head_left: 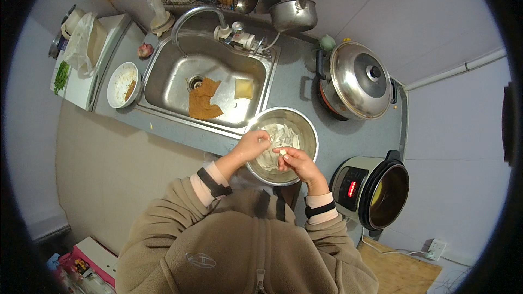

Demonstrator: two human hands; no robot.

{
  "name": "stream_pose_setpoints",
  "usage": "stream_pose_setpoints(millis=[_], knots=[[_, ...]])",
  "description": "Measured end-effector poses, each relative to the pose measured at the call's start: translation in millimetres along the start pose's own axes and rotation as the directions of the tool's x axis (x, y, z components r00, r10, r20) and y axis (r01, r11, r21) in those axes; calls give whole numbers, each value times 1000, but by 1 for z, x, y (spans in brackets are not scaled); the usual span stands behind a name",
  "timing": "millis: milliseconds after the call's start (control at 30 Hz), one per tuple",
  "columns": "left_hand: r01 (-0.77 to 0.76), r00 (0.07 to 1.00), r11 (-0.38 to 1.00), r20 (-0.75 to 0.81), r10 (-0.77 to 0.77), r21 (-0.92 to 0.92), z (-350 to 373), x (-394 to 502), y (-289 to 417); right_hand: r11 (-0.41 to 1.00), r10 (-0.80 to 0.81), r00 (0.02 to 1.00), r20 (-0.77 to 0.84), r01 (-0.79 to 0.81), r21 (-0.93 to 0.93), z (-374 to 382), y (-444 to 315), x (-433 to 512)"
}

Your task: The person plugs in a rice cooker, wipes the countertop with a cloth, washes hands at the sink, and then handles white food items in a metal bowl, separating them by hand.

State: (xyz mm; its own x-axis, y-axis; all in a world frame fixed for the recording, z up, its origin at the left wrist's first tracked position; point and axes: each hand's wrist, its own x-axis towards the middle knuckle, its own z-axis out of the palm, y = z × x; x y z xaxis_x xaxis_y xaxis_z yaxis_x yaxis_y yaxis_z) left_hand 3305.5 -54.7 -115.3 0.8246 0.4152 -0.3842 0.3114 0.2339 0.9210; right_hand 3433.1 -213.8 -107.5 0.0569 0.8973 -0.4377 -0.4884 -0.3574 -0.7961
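Observation:
A round metal bowl (pixel 312 134) sits at the counter's front edge, beside the sink's right corner. Pale, thin strips of food (pixel 286 135) lie in it. Over the bowl's left part is my left hand (pixel 254 145), its fingers curled together; whether they pinch anything is too small to tell. My right hand (pixel 300 163), over the bowl's right part, holds a small whitish piece of food (pixel 282 152) between thumb and fingers. The fingertips of both hands are close to each other.
Left of the bowl, the steel sink (pixel 171 65) holds a brown cloth (pixel 204 100) and a yellowish sponge (pixel 244 89). A lidded pot (pixel 359 81) stands at the back right, an open electric pressure cooker (pixel 351 188) at the right. A white bowl (pixel 118 83) and an onion (pixel 145 50) are left.

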Motion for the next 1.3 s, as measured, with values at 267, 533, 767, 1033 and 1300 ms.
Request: stream_pose_setpoints(millis=[267, 533, 767, 1033, 1300], knots=[[226, 973, 746, 172, -151, -627, -21, -2, -4, 927, -24, 1000, -12, 27, 375, 0, -2, 9], [-198, 979, 970, -15, 202, 143, -2, -6, -3, 938, 3, 983, -185, 61, 341, 12, 2, 20], [-311, 934, 851, -27, 355, 423, 6, -8, 0, 997, -31, 946, -324, 52, 58, 20, 9, 23], [-336, 919, 732, 36, 392, 593, 8, -13, 9, 970, -114, 921, -371, 22, -242, 30, 12, 19], [-364, 910, 702, 71, 410, 613, 9, -16, 11, 641, -319, 893, -317, -44, -766, 39, 2, 13]])
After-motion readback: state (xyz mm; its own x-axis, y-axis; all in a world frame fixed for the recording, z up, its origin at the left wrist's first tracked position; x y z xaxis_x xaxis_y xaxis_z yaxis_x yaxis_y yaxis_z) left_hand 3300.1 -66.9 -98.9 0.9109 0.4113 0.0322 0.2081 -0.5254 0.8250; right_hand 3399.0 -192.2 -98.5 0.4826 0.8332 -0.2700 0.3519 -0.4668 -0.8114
